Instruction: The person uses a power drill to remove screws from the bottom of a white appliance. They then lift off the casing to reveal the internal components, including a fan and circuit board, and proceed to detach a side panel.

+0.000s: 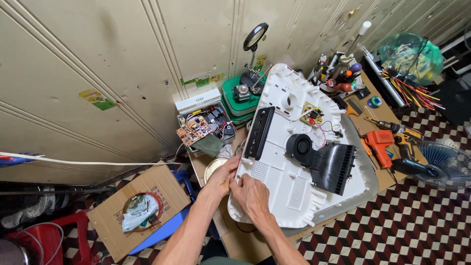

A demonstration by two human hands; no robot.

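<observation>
In the head view, a white plastic panel (294, 172) lies inner side up on the counter (373, 127), its long axis running from the person's near-left up toward the far wall. Both hands meet at its near-left edge: the left hand (222, 177) grips the rim from the outer side, fingers curled around it, while the right hand (252, 195) rests on the panel's face just beside it, fingers pinched at the same spot; what they pinch is too small to tell. The hands are touching each other, and both are equally near the edge. On the panel sit a black fan duct (324, 159), a black slotted strip (259, 132) and a small circuit board (311, 113). An orange drill (380, 142) lies to the right, a magnifier (255, 37) stands behind, and a cardboard box (140, 208) sits on the floor to the left.
</observation>
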